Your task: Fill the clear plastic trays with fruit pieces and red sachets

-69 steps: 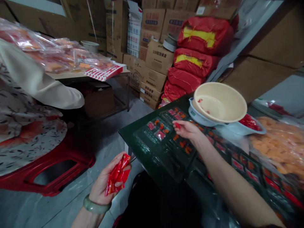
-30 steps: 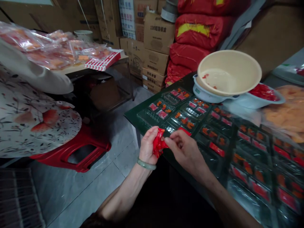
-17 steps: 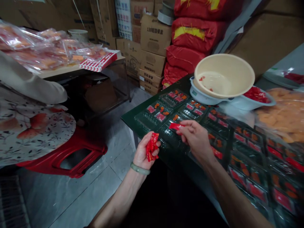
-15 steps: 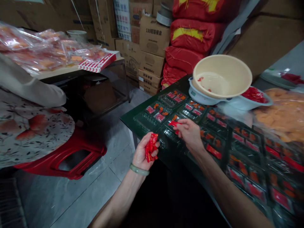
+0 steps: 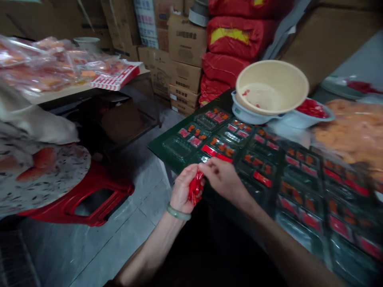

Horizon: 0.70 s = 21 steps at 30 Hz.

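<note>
My left hand [image 5: 183,190], with a pale green bangle at the wrist, is closed round a bunch of small shiny red packets [image 5: 196,187] just off the table's front edge. My right hand [image 5: 223,177] meets it, thumb and fingers pinched at the top of the bunch on a red packet; its fingertips are partly hidden. Beyond the hands lies a clear plastic tray [image 5: 222,146] with orange pieces and two red packets, one partly covered by my right hand. Other clear trays [image 5: 179,148] with orange pieces and red or pink packets stand in rows on the dark green table [image 5: 161,146].
A cream basin [image 5: 272,87] sits on a pale blue basin [image 5: 254,115] at the back. Beside them are a bowl of red packets [image 5: 312,109] and a bag of orange pieces [image 5: 350,135]. At left, a person's sleeve [image 5: 38,119] shows above a red stool [image 5: 98,195].
My right hand has left two red packets in the near tray and come back left to the bunch in my left hand. The view has shifted slightly.
</note>
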Each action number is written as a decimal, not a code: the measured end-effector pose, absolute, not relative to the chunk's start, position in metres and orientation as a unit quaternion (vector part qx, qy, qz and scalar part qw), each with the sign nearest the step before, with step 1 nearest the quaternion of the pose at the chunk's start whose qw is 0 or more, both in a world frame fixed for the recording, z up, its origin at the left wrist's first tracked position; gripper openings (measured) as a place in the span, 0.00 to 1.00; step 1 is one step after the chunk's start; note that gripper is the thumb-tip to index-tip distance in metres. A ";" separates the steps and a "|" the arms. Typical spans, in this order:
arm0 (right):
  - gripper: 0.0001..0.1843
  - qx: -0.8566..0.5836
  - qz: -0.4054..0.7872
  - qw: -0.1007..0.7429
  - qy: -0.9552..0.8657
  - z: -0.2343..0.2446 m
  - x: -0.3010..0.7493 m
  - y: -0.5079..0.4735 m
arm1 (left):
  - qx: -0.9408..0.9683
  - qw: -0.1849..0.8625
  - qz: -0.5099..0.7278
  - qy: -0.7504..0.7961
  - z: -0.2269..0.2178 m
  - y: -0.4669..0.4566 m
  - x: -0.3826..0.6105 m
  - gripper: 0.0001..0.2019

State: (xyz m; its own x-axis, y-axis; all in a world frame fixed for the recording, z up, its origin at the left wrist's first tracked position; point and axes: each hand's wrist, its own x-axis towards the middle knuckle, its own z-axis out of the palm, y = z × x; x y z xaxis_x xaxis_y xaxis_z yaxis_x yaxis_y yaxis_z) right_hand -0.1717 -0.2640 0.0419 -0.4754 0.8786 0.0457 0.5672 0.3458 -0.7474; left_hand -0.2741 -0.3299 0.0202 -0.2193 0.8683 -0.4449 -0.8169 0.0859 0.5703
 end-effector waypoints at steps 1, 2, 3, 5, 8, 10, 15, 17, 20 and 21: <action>0.17 -0.460 0.362 0.230 -0.777 0.041 -0.168 -0.276 | 0.039 0.619 0.669 0.410 0.021 -0.334 -0.268 0.10; 0.15 -0.463 0.381 0.238 -0.764 0.039 -0.164 -0.286 | 0.045 0.616 0.662 0.424 0.022 -0.339 -0.262 0.10; 0.13 -0.462 0.405 0.249 -0.748 0.037 -0.160 -0.295 | 0.049 0.615 0.656 0.434 0.022 -0.344 -0.257 0.11; 0.09 -0.455 0.477 0.277 -0.699 0.031 -0.152 -0.307 | 0.054 0.625 0.639 0.445 0.019 -0.354 -0.249 0.12; 0.07 -0.445 0.602 0.294 -0.594 0.025 -0.138 -0.318 | 0.062 0.666 0.583 0.462 0.011 -0.365 -0.243 0.12; 0.07 -0.444 0.651 0.302 -0.537 0.022 -0.129 -0.325 | 0.070 0.698 0.538 0.467 0.008 -0.369 -0.239 0.11; 0.07 -0.471 0.606 0.392 -0.507 0.027 -0.102 -0.329 | 0.046 0.789 0.478 0.383 0.006 -0.367 -0.224 0.09; 0.07 -0.496 0.568 0.418 -0.506 0.031 -0.088 -0.317 | 0.027 0.822 0.460 0.335 0.006 -0.363 -0.220 0.10; 0.06 -0.551 0.510 0.444 -0.489 0.031 -0.072 -0.280 | 0.013 0.828 0.472 0.303 0.008 -0.357 -0.215 0.09; 0.05 -0.580 0.475 0.446 -0.488 0.028 -0.070 -0.265 | 0.008 0.820 0.485 0.303 0.009 -0.355 -0.214 0.09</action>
